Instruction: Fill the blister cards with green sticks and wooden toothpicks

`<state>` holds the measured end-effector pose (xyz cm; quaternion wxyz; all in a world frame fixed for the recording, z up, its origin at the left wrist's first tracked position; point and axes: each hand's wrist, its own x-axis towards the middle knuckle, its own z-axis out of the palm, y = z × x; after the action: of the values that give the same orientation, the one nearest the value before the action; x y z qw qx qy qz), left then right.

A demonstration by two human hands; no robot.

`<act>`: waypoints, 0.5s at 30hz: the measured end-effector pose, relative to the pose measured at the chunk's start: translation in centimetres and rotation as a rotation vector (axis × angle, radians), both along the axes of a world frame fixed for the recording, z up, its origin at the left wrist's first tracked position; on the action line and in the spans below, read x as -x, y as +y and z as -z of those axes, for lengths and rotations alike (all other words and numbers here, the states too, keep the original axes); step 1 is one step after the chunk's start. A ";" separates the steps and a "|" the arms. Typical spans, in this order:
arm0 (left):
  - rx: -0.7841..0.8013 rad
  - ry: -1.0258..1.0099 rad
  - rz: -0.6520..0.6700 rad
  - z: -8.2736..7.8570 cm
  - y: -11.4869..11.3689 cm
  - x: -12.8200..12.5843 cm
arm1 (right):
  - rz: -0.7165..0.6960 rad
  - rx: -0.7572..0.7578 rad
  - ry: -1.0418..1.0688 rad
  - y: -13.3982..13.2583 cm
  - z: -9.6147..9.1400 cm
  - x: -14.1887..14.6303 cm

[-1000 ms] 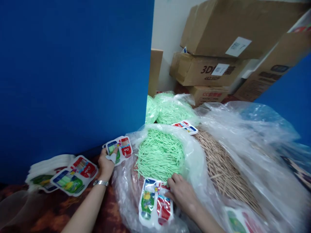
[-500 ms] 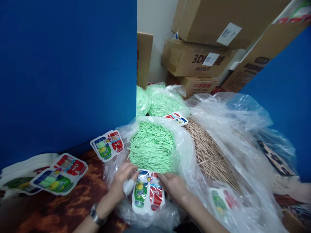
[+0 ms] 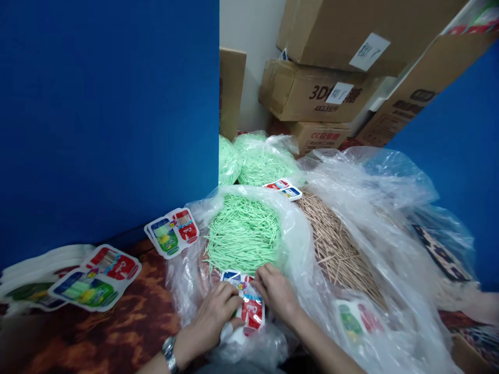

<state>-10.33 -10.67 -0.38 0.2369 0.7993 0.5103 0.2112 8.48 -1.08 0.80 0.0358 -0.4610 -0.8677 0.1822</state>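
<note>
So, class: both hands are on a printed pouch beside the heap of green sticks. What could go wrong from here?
1. The left hand and right hand press on the printed pouch at the edge of the green sticks; a nudge might scatter them off the loose plastic bag.
2. The wooden sticks lie beside them, so the two kinds could mix.

The packet (image 3: 252, 310) is white with red, green and blue panels. The sticks (image 3: 244, 234) are pale green, the toothpicks (image 3: 335, 244) tan. The partition (image 3: 109, 114) is deep blue, the table (image 3: 117, 332) mottled brown and orange.
</note>
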 end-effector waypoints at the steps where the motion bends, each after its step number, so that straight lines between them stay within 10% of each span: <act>1: -0.012 -0.012 -0.016 0.2 0.1 0.1 | -0.019 -0.042 -0.041 -0.1 0.2 0.1; 8: -0.102 -0.140 -0.251 0.7 0.7 0.4 | -0.063 -0.157 -0.035 0.4 -1.4 -1.0; 15: 0.085 -0.442 -0.542 0.2 0.3 -1.6 | 0.212 0.436 0.712 -0.5 -5.4 -1.2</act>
<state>-8.78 -10.40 -0.62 0.3102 0.5593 0.6486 0.4126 9.71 -1.54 6.21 0.2532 -0.4528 -0.6902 0.5045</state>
